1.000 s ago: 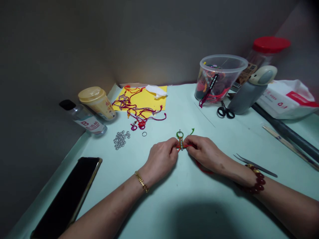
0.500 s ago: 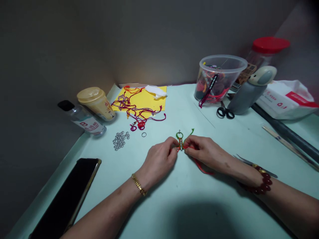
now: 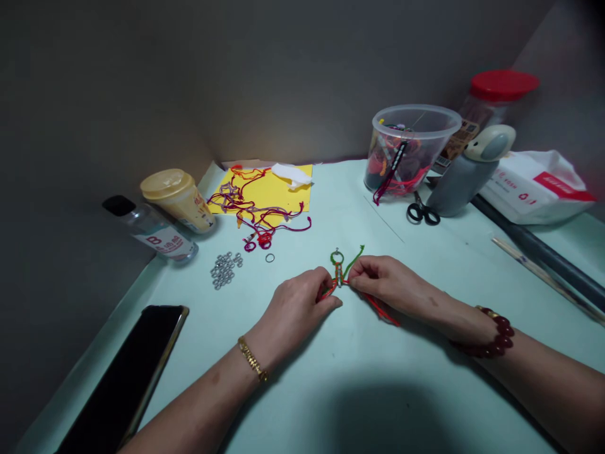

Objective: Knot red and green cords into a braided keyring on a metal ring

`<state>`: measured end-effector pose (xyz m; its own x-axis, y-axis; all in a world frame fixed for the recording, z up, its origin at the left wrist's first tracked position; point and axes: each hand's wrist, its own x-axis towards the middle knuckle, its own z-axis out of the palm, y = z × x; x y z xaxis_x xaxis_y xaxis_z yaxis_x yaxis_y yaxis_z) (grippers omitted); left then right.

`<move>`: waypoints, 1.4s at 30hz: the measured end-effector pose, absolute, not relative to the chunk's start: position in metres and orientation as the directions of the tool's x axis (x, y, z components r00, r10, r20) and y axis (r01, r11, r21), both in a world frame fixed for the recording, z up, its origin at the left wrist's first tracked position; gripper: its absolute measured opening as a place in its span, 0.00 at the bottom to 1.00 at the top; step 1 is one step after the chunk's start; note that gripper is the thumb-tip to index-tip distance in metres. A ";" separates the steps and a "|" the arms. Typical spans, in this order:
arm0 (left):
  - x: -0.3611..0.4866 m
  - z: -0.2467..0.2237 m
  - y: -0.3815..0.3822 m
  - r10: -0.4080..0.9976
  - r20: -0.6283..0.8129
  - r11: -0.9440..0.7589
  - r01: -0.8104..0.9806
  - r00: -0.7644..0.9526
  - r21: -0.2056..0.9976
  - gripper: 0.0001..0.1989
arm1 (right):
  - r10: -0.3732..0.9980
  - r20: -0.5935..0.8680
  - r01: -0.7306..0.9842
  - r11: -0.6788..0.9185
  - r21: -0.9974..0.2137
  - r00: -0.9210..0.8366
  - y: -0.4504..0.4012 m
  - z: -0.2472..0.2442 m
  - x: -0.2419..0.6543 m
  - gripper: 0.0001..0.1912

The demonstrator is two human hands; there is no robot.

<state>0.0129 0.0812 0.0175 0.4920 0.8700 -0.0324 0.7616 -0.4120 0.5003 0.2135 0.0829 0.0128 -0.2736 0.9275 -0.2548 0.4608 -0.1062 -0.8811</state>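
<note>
Your left fingers and right fingers pinch red cord either side of a knotted green-and-red charm, its metal ring clear above them, over the desk.

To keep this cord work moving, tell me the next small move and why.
Probably draw the red cord outward to snug it: your left hand and right hand pinch it either side of the metal-beaded piece under the green loop.

I'm working at a pale mint tabletop pushed into a corner, where the dim grey far wall meets the darker left wall. 1 lighter panel closes the far right. Soft light gathers along the far edge, and a shadow falls across the near edge.
</note>
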 end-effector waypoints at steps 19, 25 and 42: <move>0.018 0.004 0.086 0.736 0.281 -0.675 0.636 0.616 0.374 0.07 | 0.936 0.053 0.676 0.289 -0.678 -0.348 0.081 0.008 0.204 0.05; 0.018 0.004 0.086 0.863 0.191 -0.493 0.697 0.468 0.521 0.05 | 0.922 0.054 0.663 0.315 -0.679 -0.383 0.084 0.006 0.201 0.10; 0.018 0.006 0.087 0.842 0.191 -0.532 0.716 0.505 0.451 0.07 | 0.918 0.041 0.739 0.344 -0.579 -0.395 0.081 0.005 0.201 0.07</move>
<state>0.0177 0.0869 0.0060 0.5054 0.8415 0.1909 0.7161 -0.5324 0.4514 0.2012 0.0809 0.0052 -0.3950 0.9177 0.0414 0.7390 0.3442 -0.5791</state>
